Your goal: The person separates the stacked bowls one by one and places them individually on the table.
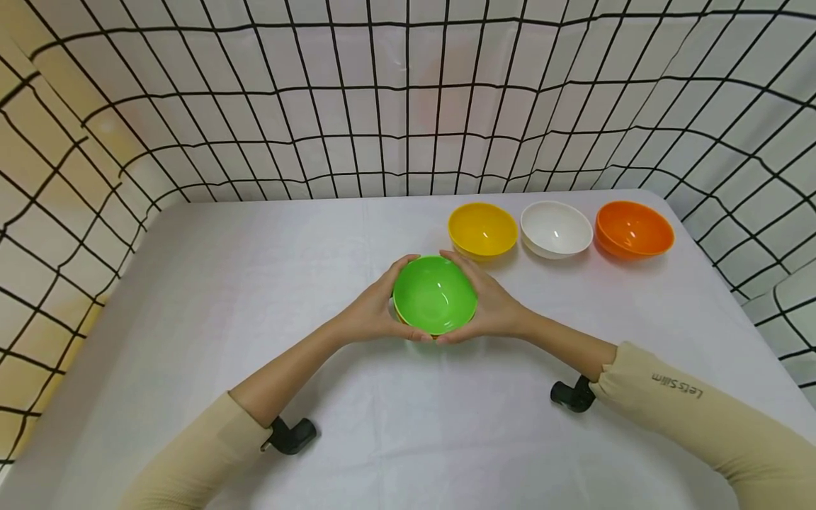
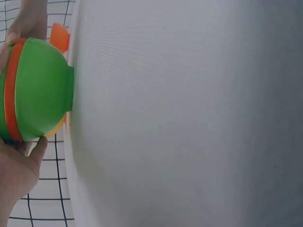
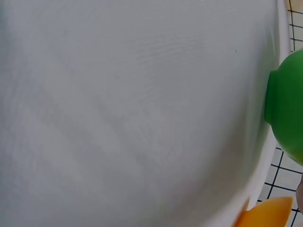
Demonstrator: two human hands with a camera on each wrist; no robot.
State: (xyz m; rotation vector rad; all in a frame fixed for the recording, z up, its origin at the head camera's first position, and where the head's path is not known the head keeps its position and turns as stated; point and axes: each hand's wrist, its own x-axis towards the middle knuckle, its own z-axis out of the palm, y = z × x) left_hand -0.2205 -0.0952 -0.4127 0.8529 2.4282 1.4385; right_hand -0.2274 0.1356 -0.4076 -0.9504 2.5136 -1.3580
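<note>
A stack of bowls is held between both hands over the white table. Its top green bowl (image 1: 435,294) faces up. The left wrist view shows an orange bowl's rim (image 2: 10,90) just below the top one, and another green bowl (image 2: 45,90) underneath with its foot close over the tabletop. My left hand (image 1: 376,312) grips the stack's left side, thumb along the near rim and fingers round the far side. My right hand (image 1: 494,304) grips the right side the same way, and the two thumb tips nearly meet at the front.
A yellow bowl (image 1: 483,230), a white bowl (image 1: 556,229) and an orange bowl (image 1: 634,229) stand in a row at the back right of the table (image 1: 255,269). Black grid netting (image 1: 408,88) over white sheeting rises behind the table and along both sides.
</note>
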